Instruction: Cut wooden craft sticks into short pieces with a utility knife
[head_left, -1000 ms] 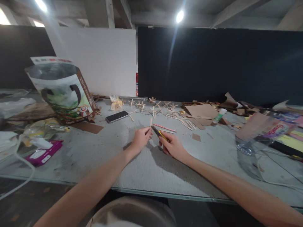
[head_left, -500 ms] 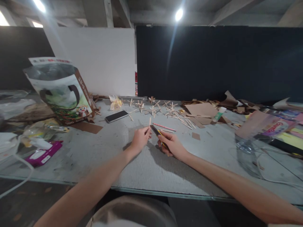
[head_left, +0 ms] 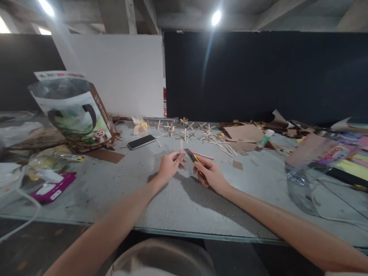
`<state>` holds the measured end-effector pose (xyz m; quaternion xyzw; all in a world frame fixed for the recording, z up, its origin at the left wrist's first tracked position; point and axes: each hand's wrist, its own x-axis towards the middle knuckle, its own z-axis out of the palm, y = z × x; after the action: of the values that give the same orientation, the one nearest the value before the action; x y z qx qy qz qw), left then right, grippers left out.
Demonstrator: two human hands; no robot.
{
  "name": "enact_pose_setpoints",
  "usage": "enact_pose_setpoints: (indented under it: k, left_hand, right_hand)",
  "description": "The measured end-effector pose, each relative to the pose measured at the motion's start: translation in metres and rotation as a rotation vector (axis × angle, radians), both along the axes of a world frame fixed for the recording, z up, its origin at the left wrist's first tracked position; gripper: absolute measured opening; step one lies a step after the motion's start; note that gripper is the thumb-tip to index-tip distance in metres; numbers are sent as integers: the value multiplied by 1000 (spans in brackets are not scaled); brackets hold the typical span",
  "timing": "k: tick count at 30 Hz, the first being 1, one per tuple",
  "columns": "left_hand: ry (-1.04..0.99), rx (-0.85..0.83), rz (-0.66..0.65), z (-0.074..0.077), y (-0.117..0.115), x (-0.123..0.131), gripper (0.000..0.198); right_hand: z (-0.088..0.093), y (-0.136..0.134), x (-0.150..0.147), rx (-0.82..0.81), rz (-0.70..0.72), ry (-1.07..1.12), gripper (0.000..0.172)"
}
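Note:
My left hand (head_left: 169, 165) is closed in a pinch on a small wooden stick (head_left: 181, 145) that stands upright above the grey table (head_left: 178, 203). My right hand (head_left: 209, 172) is wrapped round a dark utility knife with a yellow stripe (head_left: 192, 156), its tip pointing at the stick's lower end. Both hands hover just over the table's middle, a few centimetres apart. A pink pencil (head_left: 202, 155) lies just behind the knife.
Several crossed-stick pieces (head_left: 186, 132) and loose sticks lie behind the hands, with a phone (head_left: 142, 142), cardboard scraps (head_left: 244, 134) and a glue stick (head_left: 266, 138). A printed bag (head_left: 74, 111) stands left, a pink pack (head_left: 53, 186) near it, clear plastic packaging (head_left: 316, 168) right.
Both hands have risen slightly off the table; the stick now stands a little higher and the knife tip has drawn closer to it.

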<state>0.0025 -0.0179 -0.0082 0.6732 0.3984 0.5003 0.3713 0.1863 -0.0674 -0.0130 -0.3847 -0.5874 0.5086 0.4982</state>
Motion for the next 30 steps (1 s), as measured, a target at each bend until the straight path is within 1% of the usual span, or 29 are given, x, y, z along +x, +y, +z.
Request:
enact_pose_setpoints:
  k: [3,5,8,10,13,16,19,22,24,26,30]
  left_hand:
    - [-12,-17,-27,2,-2,0,57]
    - [-13,-24,-62,4,-3,1,58]
    - [-8,-63,-143,5,-5,3,58]
    - [7,-111,-207,4,-6,4,58]
    - [64,-160,-292,4,-9,5,55]
    - [120,-173,-328,5,-13,5,51]
    - [120,-176,-344,6,-15,5,49]
    - [94,-159,-342,5,-15,6,48]
    - [67,-151,-314,4,-13,6,47]
    - [38,-146,-262,2,-10,6,47]
    - [-24,-117,-112,0,-3,4,43]
  right_hand:
    - [0,0,-1,4,5,-29,44]
    - [1,0,-1,8,-35,-13,45]
    - [1,2,-2,-33,-108,19,49]
    - [1,4,-2,-62,-135,36,53]
    - [2,5,-2,-61,-165,55,56]
    - [3,4,-2,-52,-178,58,57]
    - [2,3,-2,-54,-179,57,56]
    - [0,5,-1,-62,-191,65,56]
    - [-1,7,0,-66,-192,69,55]
    - [-2,8,1,-65,-173,65,53]
    - [-6,8,1,-42,-124,43,53]
